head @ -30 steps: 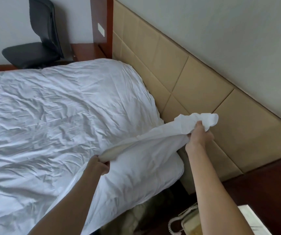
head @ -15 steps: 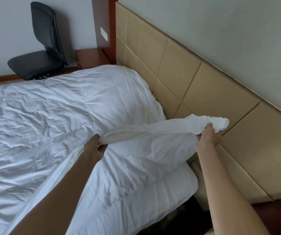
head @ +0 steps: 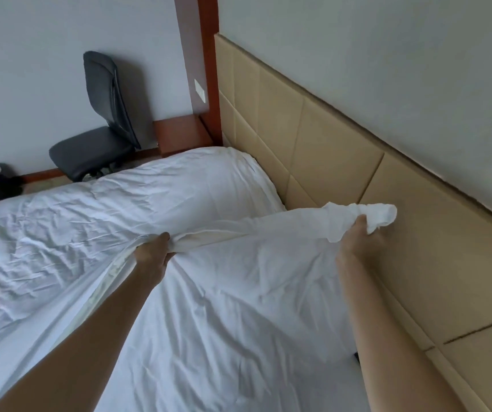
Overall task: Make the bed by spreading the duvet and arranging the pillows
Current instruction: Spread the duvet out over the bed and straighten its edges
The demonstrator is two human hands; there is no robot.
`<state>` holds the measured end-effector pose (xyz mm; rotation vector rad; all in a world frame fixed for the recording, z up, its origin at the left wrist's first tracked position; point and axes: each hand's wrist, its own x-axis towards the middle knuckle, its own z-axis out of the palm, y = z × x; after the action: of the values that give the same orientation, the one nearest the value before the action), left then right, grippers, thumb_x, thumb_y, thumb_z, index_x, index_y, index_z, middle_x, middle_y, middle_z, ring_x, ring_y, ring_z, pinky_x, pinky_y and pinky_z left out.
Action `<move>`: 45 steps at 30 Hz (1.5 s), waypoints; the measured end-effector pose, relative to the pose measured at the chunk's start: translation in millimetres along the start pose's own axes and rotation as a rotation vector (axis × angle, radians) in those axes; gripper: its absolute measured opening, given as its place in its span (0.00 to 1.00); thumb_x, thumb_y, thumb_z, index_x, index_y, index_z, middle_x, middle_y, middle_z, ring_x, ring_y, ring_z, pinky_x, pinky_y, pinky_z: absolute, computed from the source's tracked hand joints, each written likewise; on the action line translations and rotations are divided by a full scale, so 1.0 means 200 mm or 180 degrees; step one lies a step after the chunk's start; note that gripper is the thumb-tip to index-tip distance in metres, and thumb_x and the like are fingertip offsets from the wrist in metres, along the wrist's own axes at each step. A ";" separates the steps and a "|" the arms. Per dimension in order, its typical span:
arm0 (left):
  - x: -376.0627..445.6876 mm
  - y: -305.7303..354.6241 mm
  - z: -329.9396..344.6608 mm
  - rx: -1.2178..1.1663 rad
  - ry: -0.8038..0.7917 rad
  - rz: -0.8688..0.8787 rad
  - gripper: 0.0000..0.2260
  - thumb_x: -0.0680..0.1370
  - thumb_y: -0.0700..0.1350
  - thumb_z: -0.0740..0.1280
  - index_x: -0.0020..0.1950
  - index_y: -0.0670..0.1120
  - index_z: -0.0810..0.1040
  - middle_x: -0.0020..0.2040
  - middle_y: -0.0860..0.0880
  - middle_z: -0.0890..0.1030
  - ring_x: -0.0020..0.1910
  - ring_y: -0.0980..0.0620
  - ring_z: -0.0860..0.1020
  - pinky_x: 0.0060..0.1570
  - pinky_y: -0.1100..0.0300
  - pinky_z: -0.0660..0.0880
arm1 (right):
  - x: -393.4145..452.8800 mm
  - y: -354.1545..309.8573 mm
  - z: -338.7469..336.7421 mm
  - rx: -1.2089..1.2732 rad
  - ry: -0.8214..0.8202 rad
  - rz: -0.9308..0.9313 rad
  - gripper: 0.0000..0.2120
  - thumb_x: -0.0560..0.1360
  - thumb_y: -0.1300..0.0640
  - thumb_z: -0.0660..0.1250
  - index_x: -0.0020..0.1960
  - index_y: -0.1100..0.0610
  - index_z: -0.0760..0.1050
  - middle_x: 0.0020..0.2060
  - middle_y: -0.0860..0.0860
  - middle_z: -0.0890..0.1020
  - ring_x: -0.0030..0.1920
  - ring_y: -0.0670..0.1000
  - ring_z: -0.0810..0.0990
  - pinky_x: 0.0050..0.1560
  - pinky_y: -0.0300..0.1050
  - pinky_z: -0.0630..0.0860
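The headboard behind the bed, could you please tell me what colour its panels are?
Beige, or light tan, headboard, seen in the head view.

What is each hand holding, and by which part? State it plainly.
Both hold the white fabric duvet by its top edge: the left hand grips mid-edge, and the right hand clutches the bunched corner near the beige padded headboard.
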<state>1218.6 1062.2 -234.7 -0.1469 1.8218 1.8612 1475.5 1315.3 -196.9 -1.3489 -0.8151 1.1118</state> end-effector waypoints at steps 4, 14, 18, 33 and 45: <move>0.14 0.02 0.14 -0.0146 -0.0090 0.0399 0.04 0.80 0.36 0.65 0.54 0.38 0.77 0.48 0.46 0.79 0.49 0.49 0.79 0.50 0.53 0.77 | 0.13 -0.01 0.15 -0.0036 -0.0337 -0.0155 0.14 0.80 0.58 0.62 0.61 0.63 0.78 0.50 0.53 0.82 0.49 0.52 0.82 0.46 0.36 0.79; 0.18 -0.32 -0.09 0.1757 -0.0120 -0.0396 0.10 0.82 0.45 0.64 0.60 0.43 0.77 0.55 0.43 0.76 0.51 0.46 0.73 0.51 0.52 0.72 | 0.25 0.56 0.07 -0.1847 -0.2704 0.1316 0.14 0.81 0.54 0.64 0.63 0.61 0.75 0.55 0.56 0.81 0.50 0.50 0.78 0.54 0.49 0.77; 0.09 -0.44 -0.27 0.2459 -0.0305 -0.0677 0.06 0.79 0.38 0.65 0.49 0.40 0.82 0.45 0.41 0.78 0.43 0.47 0.76 0.43 0.55 0.75 | 0.17 0.67 -0.04 -0.2400 -0.2854 0.1632 0.10 0.79 0.58 0.66 0.57 0.62 0.78 0.44 0.56 0.85 0.43 0.53 0.84 0.46 0.48 0.81; -0.12 -0.52 -0.70 0.3041 -0.0464 -0.0809 0.07 0.77 0.37 0.64 0.43 0.42 0.81 0.42 0.43 0.82 0.38 0.48 0.78 0.35 0.59 0.75 | -0.29 0.67 -0.04 -0.3596 -0.3482 -0.0066 0.21 0.73 0.57 0.66 0.30 0.53 0.56 0.25 0.48 0.60 0.26 0.48 0.60 0.29 0.41 0.57; -0.29 -0.65 -1.54 0.2645 -0.0337 -0.1038 0.07 0.78 0.39 0.62 0.45 0.42 0.80 0.40 0.45 0.81 0.37 0.49 0.78 0.34 0.61 0.73 | -1.13 0.86 0.02 -0.4051 -0.3925 -0.0562 0.18 0.72 0.62 0.64 0.30 0.54 0.58 0.26 0.49 0.62 0.29 0.49 0.61 0.30 0.42 0.57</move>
<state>1238.6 745.6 -353.9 -0.0357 2.1766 0.7850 1377.6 1085.7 -332.3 -1.3422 -2.8187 1.2540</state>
